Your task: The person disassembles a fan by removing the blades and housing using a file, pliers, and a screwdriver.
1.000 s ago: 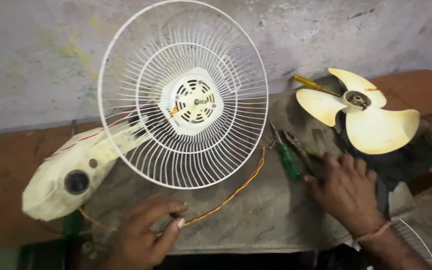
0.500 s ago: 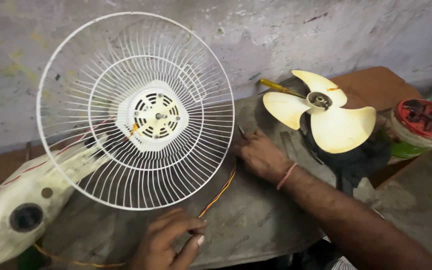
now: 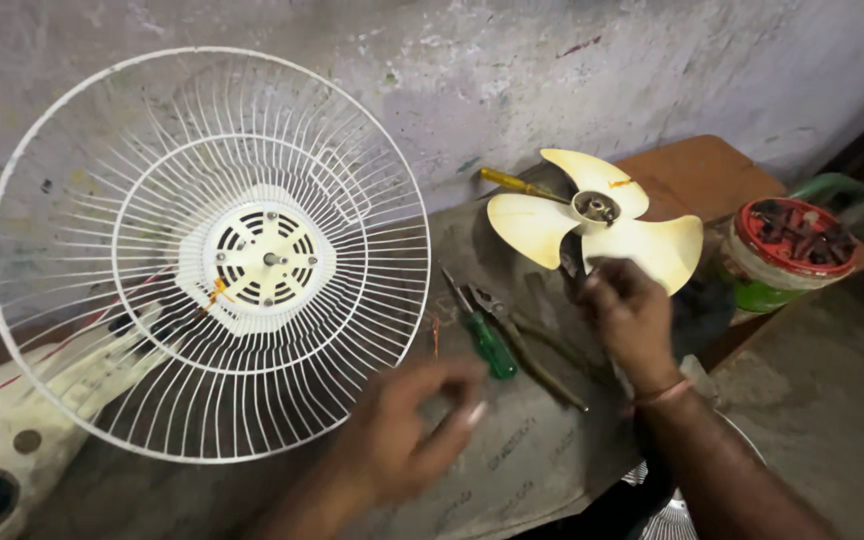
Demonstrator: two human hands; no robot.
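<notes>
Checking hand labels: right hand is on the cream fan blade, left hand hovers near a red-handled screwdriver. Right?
Not quite. The head view shows the screwdriver near the left hand has a green handle, not red. The right hand is indeed at the cream fan blade.

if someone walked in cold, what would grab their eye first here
Probably the big white fan guard standing at left against the wall, motor hub in its centre. Next, the cream fan blade at right, with the right hand just below it, fingers at its lower edge. The left hand, blurred, hangs over the bench near a green screwdriver.
</notes>
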